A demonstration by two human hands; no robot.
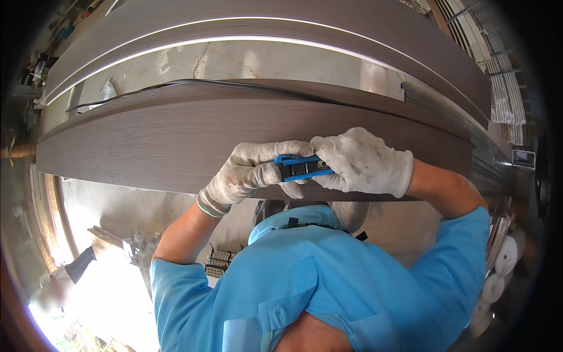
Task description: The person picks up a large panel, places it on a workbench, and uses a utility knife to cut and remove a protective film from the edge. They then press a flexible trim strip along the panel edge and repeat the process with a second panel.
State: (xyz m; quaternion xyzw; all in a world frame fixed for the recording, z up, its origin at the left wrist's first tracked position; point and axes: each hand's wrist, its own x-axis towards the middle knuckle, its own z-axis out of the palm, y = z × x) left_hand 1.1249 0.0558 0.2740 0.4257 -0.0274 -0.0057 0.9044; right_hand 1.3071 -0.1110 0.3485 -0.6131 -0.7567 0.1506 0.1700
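A blue-and-black tool [302, 168] spans two gloved hands above the near edge of a brown panel [146, 135], right of the panel's middle. The left hand [243, 170] pinches the tool's left end, thumb and fingers nearly together on its body; the right hand [363, 161] curls closed over the other end, hiding the tip, so whether a blade is out cannot be told.

The tool looks light and stiff, with a hard shell unlikely to suffer from a firm squeeze. Its ridged black middle should give good purchase, though the knit gloves may slide a little on the smooth blue sides. The safest hold appears to be along those sides, clear of the hidden end.

The panel itself is long, with a fine-grained face that looks smooth and easily scratched. A thin black cord [246, 84] runs along its far side. Beyond the panel lies stained concrete floor [226, 58], then a matching brown board [328, 14] crossed by bright lines. Pale strips [505, 97] are stacked to the panel's far right, white rolls [507, 255] stand off its near right end, and glare [111, 293] fills the space off its near left.
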